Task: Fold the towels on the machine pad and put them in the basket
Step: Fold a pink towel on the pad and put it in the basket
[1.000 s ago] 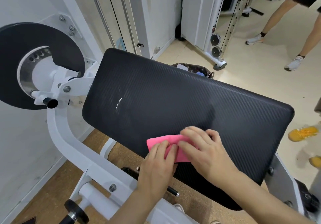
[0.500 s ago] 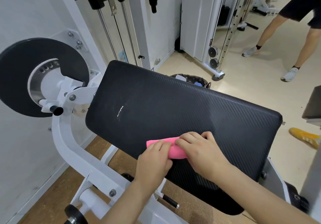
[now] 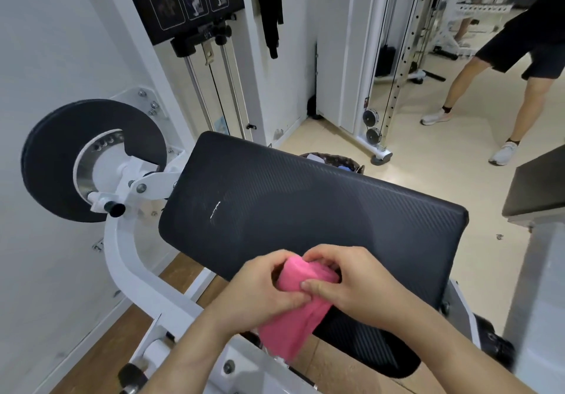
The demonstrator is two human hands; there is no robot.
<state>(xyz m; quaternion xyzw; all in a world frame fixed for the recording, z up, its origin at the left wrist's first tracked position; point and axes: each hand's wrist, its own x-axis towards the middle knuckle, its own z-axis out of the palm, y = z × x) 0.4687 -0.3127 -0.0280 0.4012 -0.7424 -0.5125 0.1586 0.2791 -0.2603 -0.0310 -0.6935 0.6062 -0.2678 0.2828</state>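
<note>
Pink towel (image 3: 293,317), lower centre: we have lifted it off the machine pad (image 3: 305,210), left hand (image 3: 256,289) and right hand (image 3: 351,283) both gripping it; basket (image 3: 333,159) likely next.

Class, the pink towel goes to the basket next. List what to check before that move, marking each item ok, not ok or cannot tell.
1. Grip: left hand and right hand both hold the pink towel: ok.
2. Fold neat: cannot tell; its lower end hangs loose below the hands.
3. Basket located: ok, its rim shows beyond the pad.
4. Room in the basket: cannot tell; the pad hides most of it.
5. Nothing lying on the pad in the way: ok.
</note>
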